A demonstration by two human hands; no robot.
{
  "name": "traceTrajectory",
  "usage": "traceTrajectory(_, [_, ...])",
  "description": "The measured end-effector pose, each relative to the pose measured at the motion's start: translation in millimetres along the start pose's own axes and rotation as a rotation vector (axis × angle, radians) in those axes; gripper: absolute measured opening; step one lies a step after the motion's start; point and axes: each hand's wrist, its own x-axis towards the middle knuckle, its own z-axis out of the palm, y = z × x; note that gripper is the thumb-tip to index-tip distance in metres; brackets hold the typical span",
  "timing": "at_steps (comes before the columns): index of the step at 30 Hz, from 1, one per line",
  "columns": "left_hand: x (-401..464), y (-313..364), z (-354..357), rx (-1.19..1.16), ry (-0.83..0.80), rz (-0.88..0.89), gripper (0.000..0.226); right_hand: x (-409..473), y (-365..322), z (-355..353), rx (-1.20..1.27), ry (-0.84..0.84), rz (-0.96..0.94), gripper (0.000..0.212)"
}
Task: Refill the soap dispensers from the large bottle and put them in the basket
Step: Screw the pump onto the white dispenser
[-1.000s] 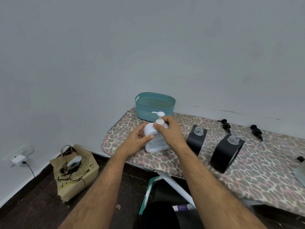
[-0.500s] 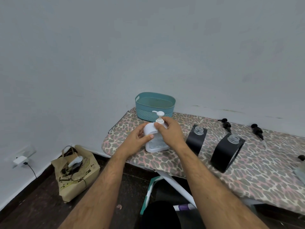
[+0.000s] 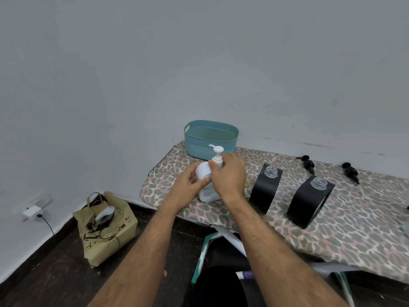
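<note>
Both hands are on the white dispenser (image 3: 207, 185), which stands upright near the left end of the ironing board (image 3: 332, 229), its long axis vertical and the pump head (image 3: 216, 150) poking up above the knuckles. The left hand (image 3: 188, 188) wraps the body from the left side, thumb laid across the front face, fingers curled round the back and gripping it steady. The right hand (image 3: 229, 176) comes over from the right and sits higher, its fingers (image 3: 213, 166) closed around the collar at the base of the pump neck; that looks like a twisting grip on the screw cap, though which way it turns cannot be told. So the cap lies directly under the right fingers, and the turn runs about that upright axis while the left hand resists it. Both forearms reach in straight from below, wrists nearly level, the right wrist slightly cocked over the top. Just behind the dispenser sits the teal basket (image 3: 211, 138), nothing visible inside it. To the right stand two black dispensers (image 3: 264, 191) (image 3: 308, 203), necks open and uncapped, with their black pumps (image 3: 308, 163) (image 3: 349, 171) lying further back on the board. The large bottle is not clearly in view.
</note>
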Motion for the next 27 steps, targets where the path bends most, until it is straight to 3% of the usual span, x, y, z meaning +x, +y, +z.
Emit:
traceTrajectory(4, [-1,0,0,0.008,0.01,0.001,0.045,-2,-3,-1,0.005,-0.014,0.02,0.025])
traceTrajectory(14, [-2,3,1,0.025,0.085,0.032,0.041,8,2,-27,0.23,-0.34,0.13,0.05])
traceTrajectory(18, [4,-1,-6,0.05,0.158,0.029,0.038,8,-2,-25,0.307,-0.412,0.157,0.048])
traceTrajectory(27, [6,-2,-6,0.141,0.217,-0.01,0.05,6,-3,-39,0.226,-0.457,0.068,0.043])
